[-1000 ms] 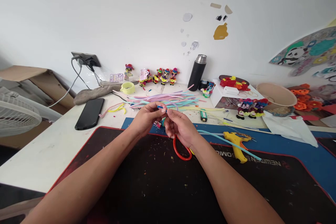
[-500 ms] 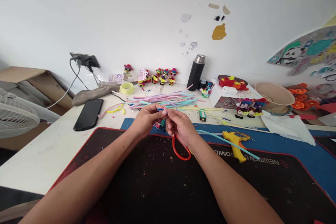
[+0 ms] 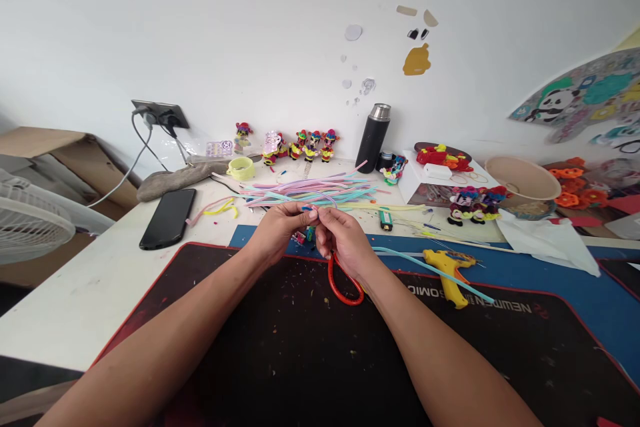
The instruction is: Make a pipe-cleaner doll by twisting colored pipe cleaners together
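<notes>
Both of my hands, left hand [image 3: 280, 228] and right hand [image 3: 346, 238], pinch a blue piece [image 3: 307, 209] above the mat [image 3: 300, 353]'s far edge; shaping judged incomplete. Small figures [image 3: 313, 147] stand assembled near the surface [image 3: 100, 287]'s back edge; stems [image 3: 300, 189] lie loose, unused.

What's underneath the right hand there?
Below the right hand shows a red loop, with the black mat beneath. The hand covers the loop's upper end, so where that leads can't be seen.
</notes>
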A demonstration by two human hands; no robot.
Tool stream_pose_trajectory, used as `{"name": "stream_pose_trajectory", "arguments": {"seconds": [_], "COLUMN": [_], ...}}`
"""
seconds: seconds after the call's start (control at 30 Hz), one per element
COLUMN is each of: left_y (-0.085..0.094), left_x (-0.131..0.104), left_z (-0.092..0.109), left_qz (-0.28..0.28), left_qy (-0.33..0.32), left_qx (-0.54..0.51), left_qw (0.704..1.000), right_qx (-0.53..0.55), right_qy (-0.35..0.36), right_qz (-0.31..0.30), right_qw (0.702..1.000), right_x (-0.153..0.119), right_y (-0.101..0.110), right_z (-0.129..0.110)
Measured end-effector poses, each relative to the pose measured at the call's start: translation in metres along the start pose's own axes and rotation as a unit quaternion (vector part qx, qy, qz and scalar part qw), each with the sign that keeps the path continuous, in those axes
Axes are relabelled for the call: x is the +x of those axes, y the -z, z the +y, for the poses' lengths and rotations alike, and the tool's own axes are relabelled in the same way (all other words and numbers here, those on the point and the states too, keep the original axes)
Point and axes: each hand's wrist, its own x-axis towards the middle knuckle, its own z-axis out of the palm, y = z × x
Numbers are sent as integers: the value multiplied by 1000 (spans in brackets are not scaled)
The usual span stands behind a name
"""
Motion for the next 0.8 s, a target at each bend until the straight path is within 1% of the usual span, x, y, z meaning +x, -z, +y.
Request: {"name": "stream_pose_trajectory", "arguments": {"seconds": [0.13, 0.3, 0.47, 0.6, 0.8], "left_y": [1, -3, -7, -6, -5], "left_x": [1, 1, -1, 0, 1], "left_z": [-3, -4, -1, -2, -2], "left_qz": [15, 15, 41, 35, 17], "left_qy": [1, -3, -20, -16, -13], "left_qx": [-4, 0, 28, 26, 35], "left_qw": [1000, 1000, 999, 999, 999], "right_qx": [-9, -31, -33, -30, -38], "right_qy": [17, 42, 49, 51, 50], "right_qz": [10, 40, 36, 28, 52], "right_qw": [1000, 998, 998, 998, 997], "right_x": [1, 2, 4, 4, 4], "right_y": [0, 1, 2, 3, 2], "right_z": [2, 4, 6, 6, 5]}}
